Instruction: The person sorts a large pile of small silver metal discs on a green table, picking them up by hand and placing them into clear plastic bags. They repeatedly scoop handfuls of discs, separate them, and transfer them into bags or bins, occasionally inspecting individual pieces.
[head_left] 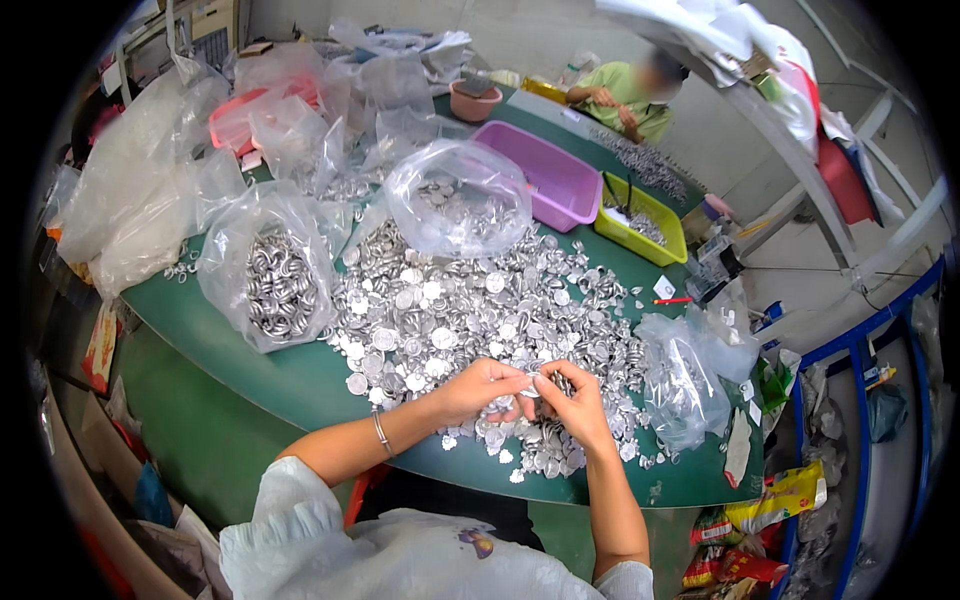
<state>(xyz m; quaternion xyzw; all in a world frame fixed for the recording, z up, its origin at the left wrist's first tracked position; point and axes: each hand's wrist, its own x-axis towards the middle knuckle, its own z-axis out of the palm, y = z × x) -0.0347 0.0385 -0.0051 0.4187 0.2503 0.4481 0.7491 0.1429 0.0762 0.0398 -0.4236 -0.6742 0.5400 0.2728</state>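
Observation:
Over the near edge of a big heap of small silver metal pieces (pixel 440 330), my two hands meet. My left hand (pixel 478 388), with a bangle on its wrist, is closed in a pinch. Facing it, my right hand (pixel 573 402) is closed too, thumb and forefinger together. Between the fingertips of both sits a small silver metal piece (pixel 533 384), partly covered, so its exact kind cannot be made out. Under the fingers the heap holds round, flower-like and curved pieces.
Clear bags of silver pieces (pixel 285 285) stand left and behind the heap. A purple tub (pixel 545 175) and a yellow-green basket (pixel 650 235) sit beyond. Plastic bags (pixel 685 380) lie right. Across the green table (pixel 250 375) a person in green (pixel 635 100) works.

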